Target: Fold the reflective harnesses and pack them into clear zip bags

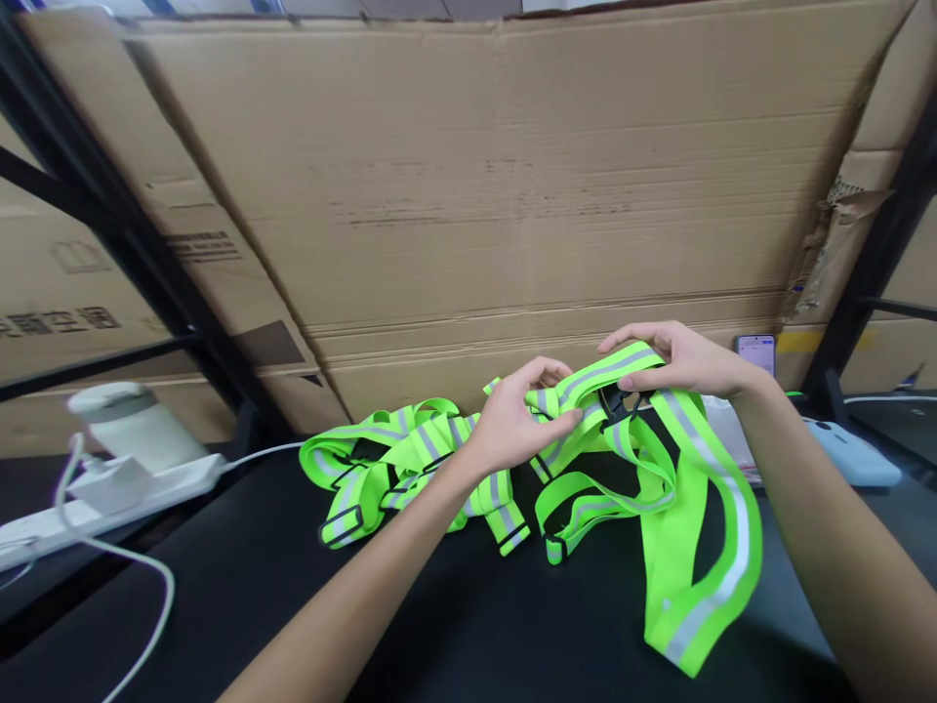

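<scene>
Now my left hand [516, 422] and right hand [684, 361] pinch the reflective strap [586, 383] running across mid-frame, buckle [613, 403] nearer the right.

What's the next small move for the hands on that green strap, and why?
Probably draw the left hand and right hand slightly apart to pull the green strap taut: both grip it either side of the black buckle, and the rest hangs twisted in loops onto the black table.
</scene>
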A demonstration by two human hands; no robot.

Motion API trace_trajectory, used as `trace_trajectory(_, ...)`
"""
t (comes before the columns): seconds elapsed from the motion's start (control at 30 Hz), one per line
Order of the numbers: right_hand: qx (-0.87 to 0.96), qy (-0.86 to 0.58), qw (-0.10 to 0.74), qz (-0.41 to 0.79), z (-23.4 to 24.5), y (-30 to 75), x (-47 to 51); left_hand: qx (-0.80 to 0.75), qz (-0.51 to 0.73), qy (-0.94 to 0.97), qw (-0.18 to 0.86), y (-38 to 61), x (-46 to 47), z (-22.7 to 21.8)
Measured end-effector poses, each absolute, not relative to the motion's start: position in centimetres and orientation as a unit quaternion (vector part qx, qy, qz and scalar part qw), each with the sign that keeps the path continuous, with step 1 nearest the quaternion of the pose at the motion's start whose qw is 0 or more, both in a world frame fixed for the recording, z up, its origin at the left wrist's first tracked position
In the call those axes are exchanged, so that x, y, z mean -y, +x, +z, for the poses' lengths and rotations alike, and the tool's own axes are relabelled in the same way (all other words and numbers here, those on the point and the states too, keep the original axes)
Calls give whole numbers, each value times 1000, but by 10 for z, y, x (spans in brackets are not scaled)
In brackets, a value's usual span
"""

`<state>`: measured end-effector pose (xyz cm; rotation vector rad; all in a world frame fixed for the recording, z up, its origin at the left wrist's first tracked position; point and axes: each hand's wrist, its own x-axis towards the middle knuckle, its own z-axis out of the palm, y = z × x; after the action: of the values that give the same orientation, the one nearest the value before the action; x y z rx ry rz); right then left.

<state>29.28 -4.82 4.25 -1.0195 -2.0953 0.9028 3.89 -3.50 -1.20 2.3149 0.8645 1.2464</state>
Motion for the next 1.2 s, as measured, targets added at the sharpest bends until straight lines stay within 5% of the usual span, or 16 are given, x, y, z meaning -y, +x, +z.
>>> trace_trajectory(0.37,811,-395,248,354,32,285,38,-335,581,742,-1,35,39,-3)
trace_trajectory(0.73,865,-344,229,286,25,274,34,-322,568,704,281,35,34,1)
trace_trajectory(0.93,865,-308,153,364,26,253,44,-316,571,708,271,39,37,1)
trace_trajectory(1.2,862,-417,202,207,25,250,48,-297,575,710,278,41,41,2)
